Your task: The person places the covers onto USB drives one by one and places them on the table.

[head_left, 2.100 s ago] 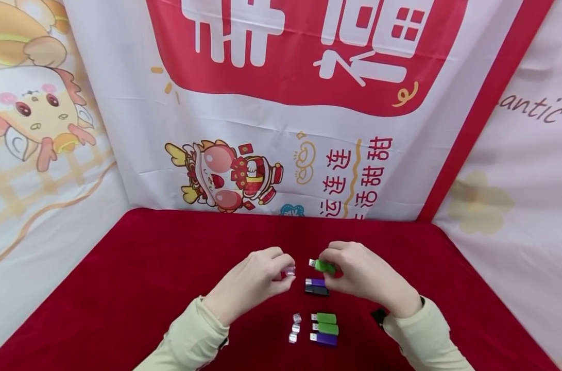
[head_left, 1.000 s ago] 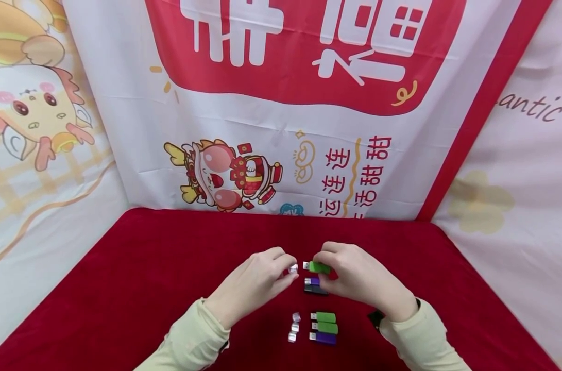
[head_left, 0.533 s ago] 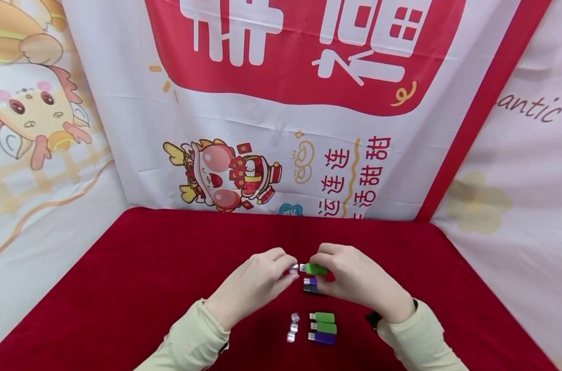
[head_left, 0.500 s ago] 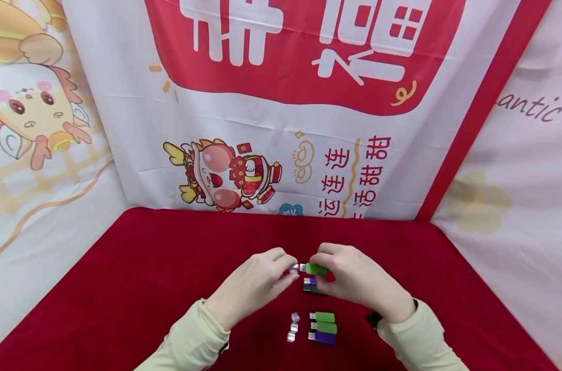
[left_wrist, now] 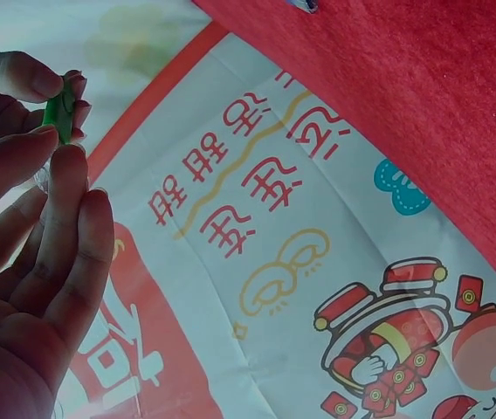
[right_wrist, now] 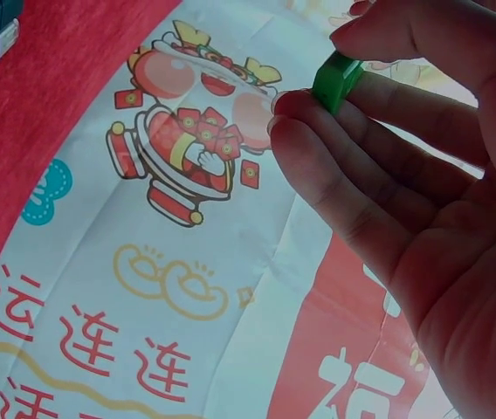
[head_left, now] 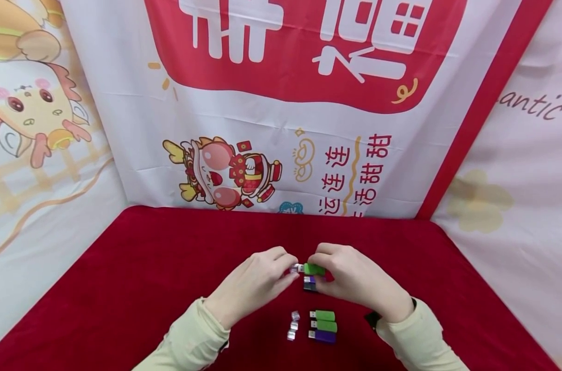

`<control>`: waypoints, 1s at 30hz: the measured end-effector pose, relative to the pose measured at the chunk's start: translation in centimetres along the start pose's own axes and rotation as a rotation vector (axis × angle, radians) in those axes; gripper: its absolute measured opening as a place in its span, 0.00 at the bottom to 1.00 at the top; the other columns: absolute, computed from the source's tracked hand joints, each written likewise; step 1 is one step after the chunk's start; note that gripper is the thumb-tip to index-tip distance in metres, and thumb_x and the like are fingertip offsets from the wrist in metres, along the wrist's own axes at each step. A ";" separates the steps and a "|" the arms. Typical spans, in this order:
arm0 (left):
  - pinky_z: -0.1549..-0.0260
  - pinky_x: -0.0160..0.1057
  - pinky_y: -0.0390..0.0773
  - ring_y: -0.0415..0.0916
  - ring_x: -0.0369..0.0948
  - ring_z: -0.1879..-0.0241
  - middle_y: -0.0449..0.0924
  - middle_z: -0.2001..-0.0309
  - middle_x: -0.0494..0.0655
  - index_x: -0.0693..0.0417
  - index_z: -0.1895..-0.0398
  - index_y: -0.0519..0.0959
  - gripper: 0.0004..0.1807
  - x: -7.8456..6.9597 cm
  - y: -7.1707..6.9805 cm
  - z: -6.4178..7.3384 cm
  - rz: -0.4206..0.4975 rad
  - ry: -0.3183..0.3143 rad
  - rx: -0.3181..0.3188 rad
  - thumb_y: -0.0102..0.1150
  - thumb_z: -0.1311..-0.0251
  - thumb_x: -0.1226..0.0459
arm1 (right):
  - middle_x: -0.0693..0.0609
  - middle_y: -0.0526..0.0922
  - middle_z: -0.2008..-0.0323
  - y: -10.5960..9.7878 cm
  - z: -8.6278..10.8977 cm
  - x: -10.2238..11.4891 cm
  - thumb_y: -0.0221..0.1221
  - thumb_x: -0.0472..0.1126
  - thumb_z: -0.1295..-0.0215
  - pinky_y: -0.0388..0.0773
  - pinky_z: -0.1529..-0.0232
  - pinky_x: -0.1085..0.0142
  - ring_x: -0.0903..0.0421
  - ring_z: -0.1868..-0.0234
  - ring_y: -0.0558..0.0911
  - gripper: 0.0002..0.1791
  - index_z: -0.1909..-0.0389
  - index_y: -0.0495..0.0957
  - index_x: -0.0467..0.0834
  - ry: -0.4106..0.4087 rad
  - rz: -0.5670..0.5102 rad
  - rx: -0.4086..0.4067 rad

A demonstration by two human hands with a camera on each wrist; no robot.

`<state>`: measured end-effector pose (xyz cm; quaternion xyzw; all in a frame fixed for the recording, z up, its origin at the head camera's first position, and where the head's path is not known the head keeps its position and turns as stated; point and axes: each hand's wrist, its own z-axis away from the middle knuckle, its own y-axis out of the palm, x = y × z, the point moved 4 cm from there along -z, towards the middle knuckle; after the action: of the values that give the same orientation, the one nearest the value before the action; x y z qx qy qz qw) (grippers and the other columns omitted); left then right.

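Note:
In the head view my left hand (head_left: 261,273) pinches a small clear USB cap (head_left: 294,268) between thumb and fingertips. Facing it, my right hand (head_left: 355,275) holds a green USB flash drive (head_left: 315,269) with its metal plug pointing left, right at the cap's mouth. Both hands are raised over the red cloth. From the left wrist, the green drive (left_wrist: 59,112) shows between the two hands' fingertips, the cap mostly covered by fingers. The right wrist view shows the drive's green body (right_wrist: 336,80) between thumb and fingers.
Just below the right fingers lie a purple USB drive (head_left: 309,280) and a black one (head_left: 310,287), partly hidden. Nearer on the red cloth (head_left: 169,268) are two green drives (head_left: 326,326), a purple drive (head_left: 324,336) and three clear caps (head_left: 294,325). Printed curtains (head_left: 243,118) stand behind.
My right hand has moved left with the green USB drive, bringing its plug up to the cap. The left hand has shifted slightly right with the cap. The drives on the cloth stay put.

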<state>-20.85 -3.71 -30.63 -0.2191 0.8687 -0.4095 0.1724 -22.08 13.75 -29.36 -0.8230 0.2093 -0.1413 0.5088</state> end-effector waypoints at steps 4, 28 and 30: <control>0.64 0.26 0.77 0.76 0.33 0.68 0.78 0.65 0.43 0.55 0.59 0.82 0.10 -0.1 0.0 0.0 -0.002 -0.006 0.005 0.71 0.43 0.64 | 0.58 0.74 0.73 0.1 -0.1 0.0 0.73 0.36 0.52 0.71 0.71 0.77 0.67 0.74 0.71 0.11 0.68 0.82 0.45 0.005 -0.005 0.008; 0.68 0.24 0.76 0.74 0.33 0.72 0.75 0.68 0.41 0.55 0.61 0.82 0.11 -0.1 0.2 0.1 -0.026 0.006 0.013 0.72 0.45 0.65 | 0.59 0.72 0.74 0.3 -0.2 0.4 0.70 0.34 0.52 0.69 0.72 0.76 0.66 0.74 0.70 0.10 0.70 0.80 0.45 -0.016 0.000 0.002; 0.69 0.24 0.75 0.74 0.33 0.72 0.75 0.68 0.41 0.55 0.61 0.81 0.10 -0.1 0.2 0.1 -0.027 0.014 0.009 0.72 0.45 0.65 | 0.58 0.72 0.74 0.3 -0.1 0.4 0.70 0.33 0.52 0.69 0.72 0.76 0.66 0.74 0.70 0.10 0.70 0.80 0.45 -0.020 -0.004 -0.001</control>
<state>-20.74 -3.60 -30.89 -0.2272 0.8649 -0.4174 0.1616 -21.85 13.30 -29.59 -0.8251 0.2026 -0.1342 0.5100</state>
